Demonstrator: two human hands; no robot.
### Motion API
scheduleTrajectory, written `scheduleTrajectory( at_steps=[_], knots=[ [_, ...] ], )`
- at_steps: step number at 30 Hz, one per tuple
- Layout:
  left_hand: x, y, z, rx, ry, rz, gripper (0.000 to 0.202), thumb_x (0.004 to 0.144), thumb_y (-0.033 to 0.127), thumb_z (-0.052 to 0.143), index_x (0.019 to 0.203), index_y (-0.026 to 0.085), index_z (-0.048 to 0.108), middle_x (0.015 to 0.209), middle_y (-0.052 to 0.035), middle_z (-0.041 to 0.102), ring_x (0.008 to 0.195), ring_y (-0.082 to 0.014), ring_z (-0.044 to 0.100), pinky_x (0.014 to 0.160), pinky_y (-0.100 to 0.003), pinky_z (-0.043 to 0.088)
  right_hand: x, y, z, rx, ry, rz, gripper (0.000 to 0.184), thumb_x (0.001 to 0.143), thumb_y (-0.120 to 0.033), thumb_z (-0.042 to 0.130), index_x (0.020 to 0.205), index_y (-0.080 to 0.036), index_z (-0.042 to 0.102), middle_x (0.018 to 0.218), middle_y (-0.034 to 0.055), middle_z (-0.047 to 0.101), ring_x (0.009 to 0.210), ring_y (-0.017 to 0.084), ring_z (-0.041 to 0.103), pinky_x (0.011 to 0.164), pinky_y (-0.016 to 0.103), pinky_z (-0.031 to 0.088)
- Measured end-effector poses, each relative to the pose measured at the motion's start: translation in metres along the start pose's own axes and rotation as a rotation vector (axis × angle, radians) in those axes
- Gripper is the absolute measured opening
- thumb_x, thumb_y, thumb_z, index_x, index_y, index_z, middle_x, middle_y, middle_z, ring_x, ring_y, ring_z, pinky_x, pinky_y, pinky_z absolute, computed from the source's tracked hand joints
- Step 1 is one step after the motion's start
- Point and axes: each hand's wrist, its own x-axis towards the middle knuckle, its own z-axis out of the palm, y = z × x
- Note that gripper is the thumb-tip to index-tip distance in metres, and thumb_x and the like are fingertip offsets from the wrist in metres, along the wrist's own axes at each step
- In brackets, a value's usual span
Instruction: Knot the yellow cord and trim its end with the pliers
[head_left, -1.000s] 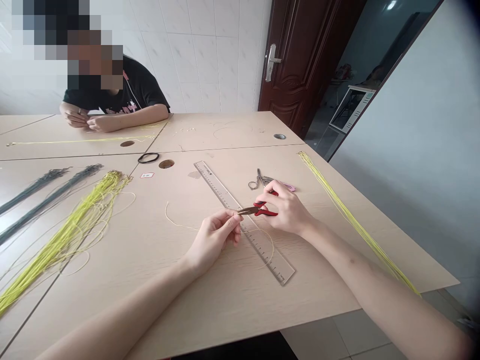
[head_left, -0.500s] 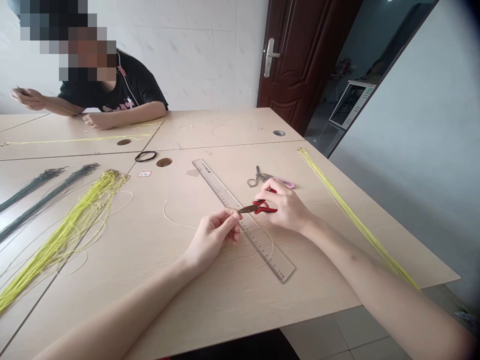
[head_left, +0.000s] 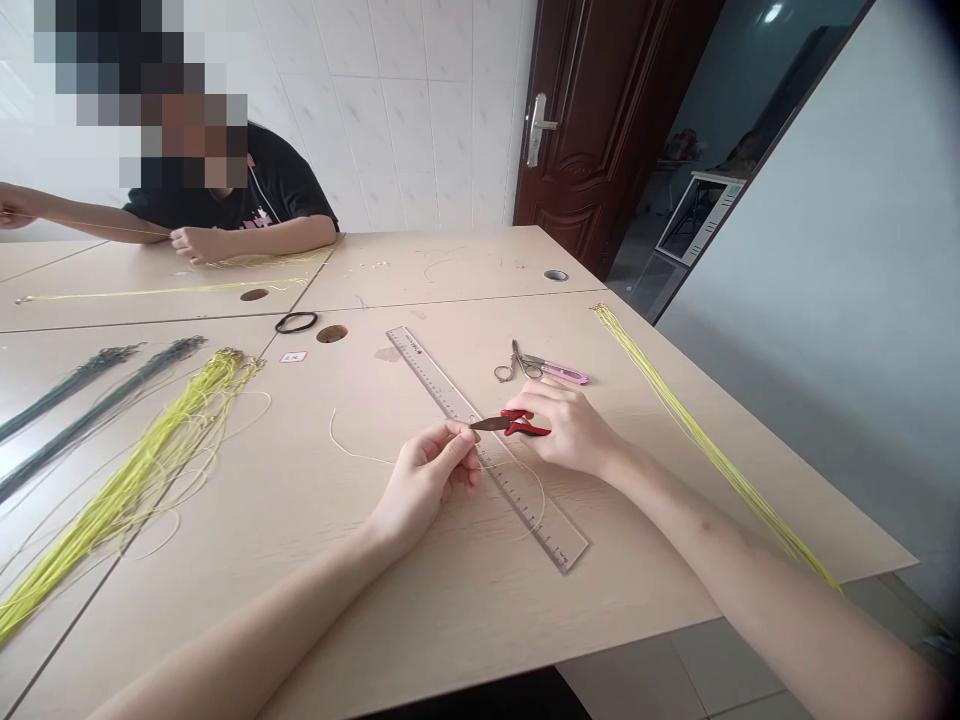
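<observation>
My left hand pinches a thin pale yellow cord, whose one end curls out to the left while another length loops right over the ruler. At its fingertips is a tiny metal piece, too small to make out fully. My right hand grips red-handled pliers; their pointed jaws touch the spot at my left thumb and forefinger. Whether the jaws are clamped cannot be seen. Beneath both hands a clear ruler lies slantwise on the table.
Scissors and a pink-handled tool lie beyond my right hand. Yellow cord bundles lie left and right, with dark grey-green bundles further left. A black band rests near a table hole. Across sits a person handling cord.
The pliers have turned slightly flatter, and their tips remain at my left fingertips. The person opposite has drawn one hand out to the left. The view has tilted up a little.
</observation>
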Motion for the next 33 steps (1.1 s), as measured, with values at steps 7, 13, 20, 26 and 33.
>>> scheduleTrajectory(
  at_steps=[7,13,20,26,33],
  knots=[
    [-0.017,0.005,-0.008,0.399,0.129,0.443,0.022,0.087,0.020,0.050,0.072,0.017,0.065,0.108,-0.0089,0.047,0.109,-0.0254,0.040,0.093,-0.042,0.030,0.000,-0.015,0.003,0.054,0.021,0.172,0.020,0.089,-0.031,0.052,0.080,-0.014,0.055,0.070,-0.0025,0.053,0.058,0.009,0.050,0.055,0.024,0.044],
    [-0.018,0.006,-0.013,0.467,-0.183,0.925,0.014,0.087,0.013,0.043,0.085,0.017,0.056,0.100,-0.0111,0.062,0.103,-0.0248,0.054,0.087,-0.041,0.042,-0.002,-0.023,0.003,0.078,-0.034,0.234,0.021,0.089,-0.030,0.051,0.075,-0.014,0.054,0.065,-0.0040,0.050,0.054,0.008,0.047,0.051,0.022,0.041],
    [-0.021,0.000,-0.005,0.396,0.014,0.798,0.019,0.092,0.010,0.035,0.080,0.017,0.049,0.065,-0.0010,0.043,0.062,-0.0129,0.041,0.056,-0.027,0.035,-0.001,-0.033,0.005,0.091,-0.086,0.312,0.022,0.088,-0.031,0.053,0.075,-0.014,0.055,0.064,-0.0040,0.051,0.054,0.008,0.048,0.051,0.022,0.041],
    [-0.022,0.007,-0.006,0.429,-0.014,0.725,0.018,0.088,0.006,0.041,0.078,0.017,0.053,0.065,-0.0006,0.045,0.062,-0.0126,0.042,0.057,-0.027,0.035,-0.004,-0.034,0.012,0.056,-0.076,0.380,0.022,0.089,-0.030,0.051,0.077,-0.013,0.056,0.062,-0.0046,0.052,0.050,0.007,0.048,0.048,0.021,0.041],
    [-0.024,0.010,-0.007,0.283,-0.048,0.616,0.022,0.087,0.028,0.046,0.073,0.018,0.060,0.106,-0.0107,0.054,0.101,-0.0239,0.049,0.080,-0.036,0.042,-0.001,-0.026,-0.002,-0.040,0.029,0.367,0.018,0.089,-0.031,0.052,0.084,-0.014,0.057,0.068,-0.0029,0.055,0.056,0.009,0.051,0.054,0.024,0.044]
  ],
)
